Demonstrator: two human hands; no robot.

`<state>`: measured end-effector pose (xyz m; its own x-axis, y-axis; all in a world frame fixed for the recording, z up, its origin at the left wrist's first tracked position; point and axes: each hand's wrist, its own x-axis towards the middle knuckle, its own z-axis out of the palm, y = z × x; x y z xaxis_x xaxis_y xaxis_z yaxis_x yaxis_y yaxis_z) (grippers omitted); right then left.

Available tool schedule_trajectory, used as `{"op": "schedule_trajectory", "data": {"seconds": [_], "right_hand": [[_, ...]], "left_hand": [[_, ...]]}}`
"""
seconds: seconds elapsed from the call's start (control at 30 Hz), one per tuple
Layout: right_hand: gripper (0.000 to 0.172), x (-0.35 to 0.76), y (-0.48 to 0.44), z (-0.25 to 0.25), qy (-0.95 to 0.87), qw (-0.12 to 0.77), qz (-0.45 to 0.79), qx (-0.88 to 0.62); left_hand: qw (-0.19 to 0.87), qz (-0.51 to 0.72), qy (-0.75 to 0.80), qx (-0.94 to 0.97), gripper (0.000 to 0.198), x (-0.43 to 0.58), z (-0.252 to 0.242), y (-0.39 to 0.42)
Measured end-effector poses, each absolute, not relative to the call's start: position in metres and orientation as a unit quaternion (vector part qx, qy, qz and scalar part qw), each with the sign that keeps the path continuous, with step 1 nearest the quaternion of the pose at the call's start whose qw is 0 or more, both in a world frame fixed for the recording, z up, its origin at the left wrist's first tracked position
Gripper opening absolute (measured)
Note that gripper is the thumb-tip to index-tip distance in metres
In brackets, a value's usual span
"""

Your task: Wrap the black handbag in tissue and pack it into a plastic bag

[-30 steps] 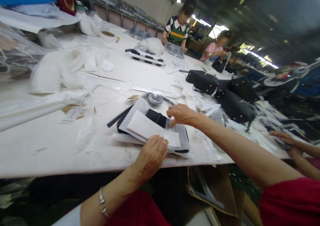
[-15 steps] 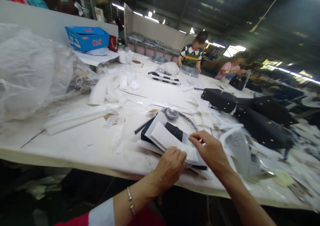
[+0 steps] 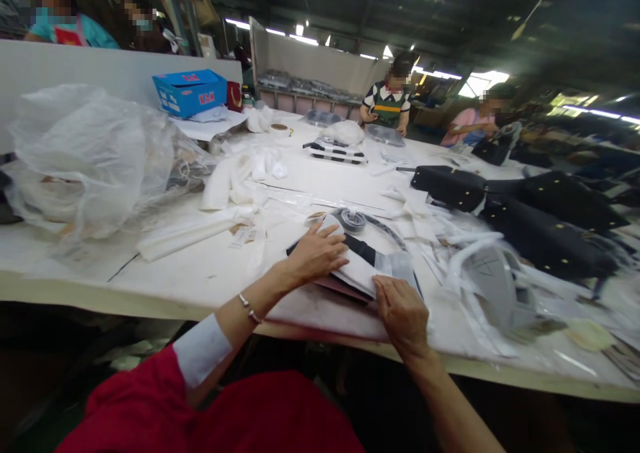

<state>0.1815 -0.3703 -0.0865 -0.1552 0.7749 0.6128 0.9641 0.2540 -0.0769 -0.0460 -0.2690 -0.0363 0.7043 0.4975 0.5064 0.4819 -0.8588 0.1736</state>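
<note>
A flat stack of a black piece (image 3: 361,247) and white sheets (image 3: 362,276) lies near the front edge of the white table (image 3: 200,279). My left hand (image 3: 316,254) rests flat on the far left of this stack, fingers spread. My right hand (image 3: 401,314) presses on its near right corner, over a clear plastic sleeve (image 3: 397,264). A reddish-brown flat piece (image 3: 327,313) shows beneath the stack. A grey roll of tape (image 3: 351,219) sits just behind it.
Black bags (image 3: 543,229) lie at the right, with white loop straps (image 3: 480,279) in front of them. A big clear plastic bag (image 3: 90,153) fills the left. A blue box (image 3: 190,93) stands at the back. Other people work at the far side and behind the left partition.
My left hand has moved from the near edge of the stack up onto its far left. My right hand dropped to the near right corner. The view has swung left and back.
</note>
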Motion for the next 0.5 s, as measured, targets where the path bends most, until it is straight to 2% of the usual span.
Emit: {"op": "schedule_trajectory", "data": {"seconds": [0.13, 0.23, 0.37, 0.5], "right_hand": [[0.028, 0.206, -0.357, -0.081, -0.785, 0.290, -0.102, -0.538], [0.030, 0.222, -0.348, -0.068, -0.803, 0.288, -0.060, -0.519], [0.027, 0.204, -0.348, -0.046, -0.813, 0.283, -0.067, -0.504], [0.045, 0.161, -0.352, -0.049, -0.850, 0.266, -0.046, -0.452]], "left_hand": [[0.114, 0.237, 0.255, 0.930, 0.025, -0.070, -0.047, -0.261], [0.139, 0.244, 0.273, 0.920, 0.035, -0.078, -0.056, -0.278], [0.169, 0.286, 0.277, 0.902, 0.048, -0.084, -0.071, -0.292], [0.207, 0.331, 0.275, 0.879, 0.044, -0.086, -0.086, -0.289]]}}
